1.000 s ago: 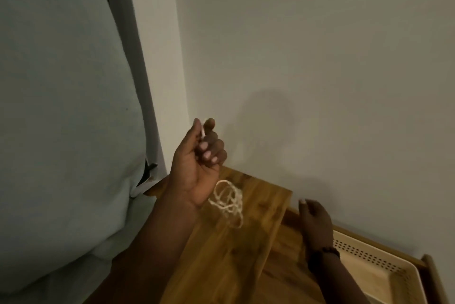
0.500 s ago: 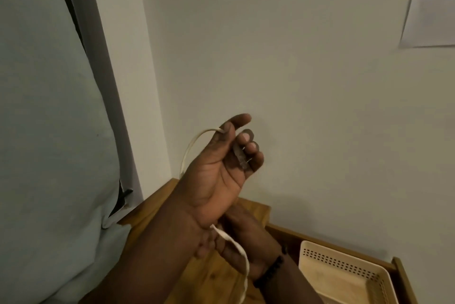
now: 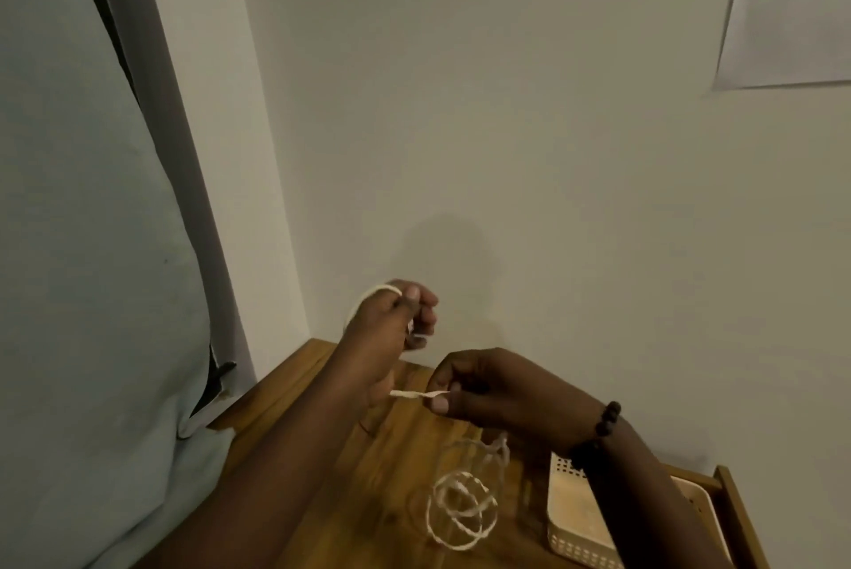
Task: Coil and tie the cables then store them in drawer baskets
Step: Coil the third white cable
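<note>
Nearest you, your right forearm crosses the lower right corner and hides much of the cream basket [image 3: 571, 522], so you see only its perforated left wall and a strip of its far rim; the bottom edge cuts off the rest. The basket sits in an open wooden drawer [image 3: 732, 499], of which only the right edge shows. Just left of the basket, loose loops of the white cable [image 3: 460, 518] lie on the wooden counter [image 3: 322, 467], touching it, with a faint blurred strand rising from them toward your right hand. The dim light makes that strand hard to follow.

Higher up, your right hand [image 3: 497, 389] pinches a short taut stretch of the cable between thumb and forefinger, its other fingers curled under; a dark bead bracelet [image 3: 603, 426] circles that wrist. Your left hand [image 3: 391, 324] is raised above the counter's far corner with the cable looped over the back of it; its fingers are curled round the cable, though what lies inside the palm is hidden.

At left, a pale cloth [image 3: 83, 246] fills the view and covers the counter's left edge. Beyond the hands the counter meets the bare wall [image 3: 506, 108], leaving open air above it. A sheet of paper [image 3: 792, 2] hangs at the upper right, cut off by the frame, its print unreadable.
</note>
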